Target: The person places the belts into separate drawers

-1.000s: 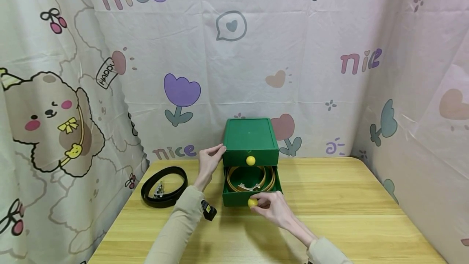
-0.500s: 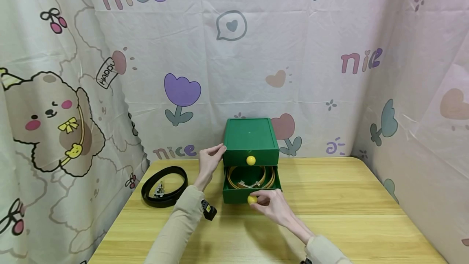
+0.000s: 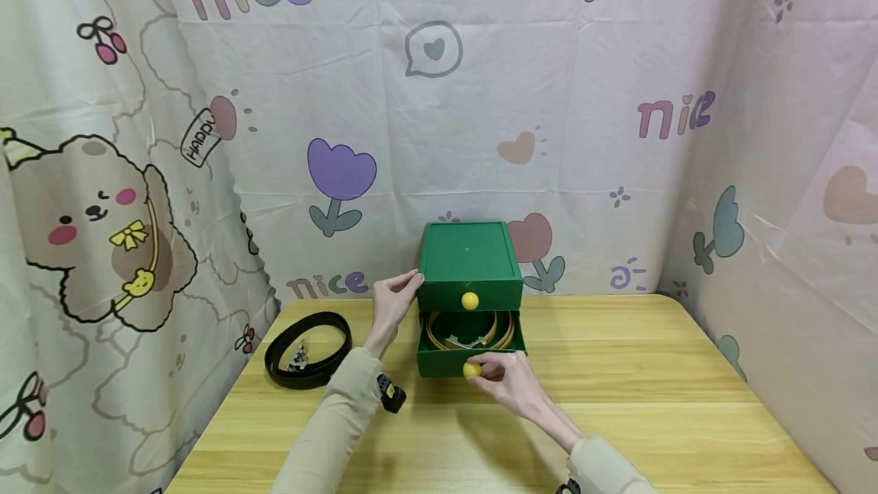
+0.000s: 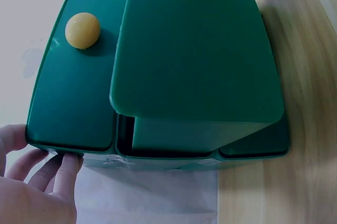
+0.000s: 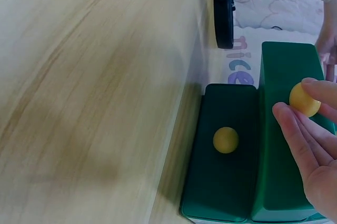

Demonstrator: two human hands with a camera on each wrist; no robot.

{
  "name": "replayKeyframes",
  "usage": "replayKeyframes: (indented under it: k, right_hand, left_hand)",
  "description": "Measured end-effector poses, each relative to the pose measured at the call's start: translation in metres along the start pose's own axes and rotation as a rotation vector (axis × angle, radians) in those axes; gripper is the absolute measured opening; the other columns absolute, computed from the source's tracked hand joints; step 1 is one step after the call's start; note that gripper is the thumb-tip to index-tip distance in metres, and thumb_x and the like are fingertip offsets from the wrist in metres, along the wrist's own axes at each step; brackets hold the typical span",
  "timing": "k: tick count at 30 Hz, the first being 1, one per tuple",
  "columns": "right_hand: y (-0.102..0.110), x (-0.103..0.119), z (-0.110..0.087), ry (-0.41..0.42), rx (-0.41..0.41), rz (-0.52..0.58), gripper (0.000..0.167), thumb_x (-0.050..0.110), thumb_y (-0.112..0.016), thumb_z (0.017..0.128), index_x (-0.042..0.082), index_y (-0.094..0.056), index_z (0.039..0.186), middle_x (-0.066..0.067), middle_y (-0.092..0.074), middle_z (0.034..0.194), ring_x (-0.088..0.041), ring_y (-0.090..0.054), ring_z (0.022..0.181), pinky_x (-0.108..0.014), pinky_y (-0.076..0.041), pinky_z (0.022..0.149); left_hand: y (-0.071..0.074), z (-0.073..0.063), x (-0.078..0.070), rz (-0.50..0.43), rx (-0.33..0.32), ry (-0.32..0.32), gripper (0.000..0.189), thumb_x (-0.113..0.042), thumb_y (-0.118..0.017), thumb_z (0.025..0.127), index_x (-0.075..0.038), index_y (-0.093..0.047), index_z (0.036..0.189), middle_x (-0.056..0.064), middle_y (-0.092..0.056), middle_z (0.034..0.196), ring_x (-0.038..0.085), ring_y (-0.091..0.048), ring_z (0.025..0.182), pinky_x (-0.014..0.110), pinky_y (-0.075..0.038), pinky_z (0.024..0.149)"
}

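A green three-drawer cabinet (image 3: 469, 250) stands at the back of the table. Its middle drawer (image 3: 439, 363) is partly pulled out and holds a coiled tan belt (image 3: 506, 332) with a silver buckle. My right hand (image 3: 511, 381) pinches that drawer's yellow knob (image 5: 304, 100) between thumb and fingers. At the cabinet's upper left front corner, my left hand (image 3: 392, 303) holds on, fingers against the side and one at the top edge in the left wrist view. The top drawer (image 4: 79, 87) and the bottom drawer (image 5: 224, 182) are closed, each with a round yellow knob.
A coiled black belt (image 3: 307, 383) with a silver buckle lies on the wooden table (image 3: 617, 402), left of the cabinet. Patterned cloth (image 3: 446, 120) hangs behind and along both sides. A small black device (image 3: 391, 393) is on my left wrist.
My right hand has moved slightly back toward the cabinet with the knob, and the middle drawer has slid a little further in. The left hand has stayed at the corner.
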State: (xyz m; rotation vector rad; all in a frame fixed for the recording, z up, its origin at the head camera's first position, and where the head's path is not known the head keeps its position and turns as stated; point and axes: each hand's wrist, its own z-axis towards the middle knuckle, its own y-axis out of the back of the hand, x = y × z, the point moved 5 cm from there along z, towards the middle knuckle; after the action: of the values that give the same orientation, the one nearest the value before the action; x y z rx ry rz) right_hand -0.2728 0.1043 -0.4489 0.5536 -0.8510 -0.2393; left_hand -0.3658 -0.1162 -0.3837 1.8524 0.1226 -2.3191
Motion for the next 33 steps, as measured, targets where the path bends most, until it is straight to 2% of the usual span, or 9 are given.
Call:
replayKeyframes:
  k: [18, 21, 25, 28, 30, 33]
  right_hand:
    - [0.0, -0.006, 0.006, -0.061, -0.001, -0.035, 0.022, 0.011, -0.081, 0.084, 0.005, -0.077, 0.105, -0.006, -0.079, 0.081, -0.01, -0.074, 0.069, -0.018, -0.057, 0.066]
    - [0.0, -0.006, 0.006, -0.073, -0.005, -0.043, 0.022, 0.01, -0.081, 0.083, 0.006, -0.077, 0.105, -0.005, -0.079, 0.081, -0.009, -0.074, 0.069, -0.018, -0.056, 0.071]
    - [-0.001, -0.007, 0.007, -0.076, -0.007, -0.021, 0.022, 0.009, -0.081, 0.084, 0.005, -0.077, 0.105, -0.006, -0.079, 0.081, -0.01, -0.074, 0.069, -0.018, -0.057, 0.069]
    - [-0.001, -0.008, 0.008, -0.064, -0.011, 0.007, 0.021, 0.008, -0.08, 0.084, 0.003, -0.077, 0.105, -0.009, -0.079, 0.081, -0.012, -0.074, 0.069, -0.018, -0.058, 0.063]
    - [-0.001, -0.009, 0.009, -0.058, -0.015, 0.014, 0.021, 0.009, -0.08, 0.085, 0.003, -0.077, 0.105, -0.009, -0.079, 0.081, -0.012, -0.074, 0.07, -0.017, -0.057, 0.063]
    - [-0.001, -0.01, 0.011, -0.057, -0.021, 0.018, 0.021, 0.009, -0.08, 0.085, 0.003, -0.077, 0.105, -0.009, -0.079, 0.081, -0.011, -0.074, 0.07, -0.017, -0.057, 0.063]
  left_hand:
    - [0.0, 0.0, -0.001, -0.005, 0.01, -0.002, 0.033, -0.021, -0.071, 0.095, -0.004, -0.072, 0.123, 0.019, -0.07, 0.125, 0.009, -0.071, 0.1, 0.037, -0.058, 0.095]
    - [0.0, 0.0, -0.001, -0.004, 0.002, 0.006, 0.031, -0.02, -0.071, 0.095, -0.005, -0.073, 0.123, 0.018, -0.071, 0.124, 0.01, -0.071, 0.1, 0.038, -0.058, 0.096]
    - [0.0, -0.001, 0.0, -0.008, 0.003, 0.01, 0.032, -0.02, -0.071, 0.095, -0.005, -0.072, 0.123, 0.018, -0.071, 0.125, 0.012, -0.071, 0.102, 0.041, -0.056, 0.098]
    - [-0.001, -0.001, 0.0, -0.012, 0.014, 0.008, 0.033, -0.02, -0.07, 0.095, -0.004, -0.071, 0.125, 0.019, -0.07, 0.126, 0.014, -0.071, 0.104, 0.043, -0.055, 0.1]
    - [0.0, -0.002, -0.003, -0.008, 0.022, 0.015, 0.034, -0.018, -0.069, 0.096, -0.002, -0.07, 0.126, 0.02, -0.069, 0.127, 0.016, -0.07, 0.105, 0.046, -0.054, 0.101]
    - [0.001, -0.012, -0.02, 0.005, 0.037, 0.014, 0.034, -0.014, -0.067, 0.097, 0.002, -0.068, 0.127, 0.023, -0.067, 0.128, 0.015, -0.07, 0.103, 0.048, -0.054, 0.102]
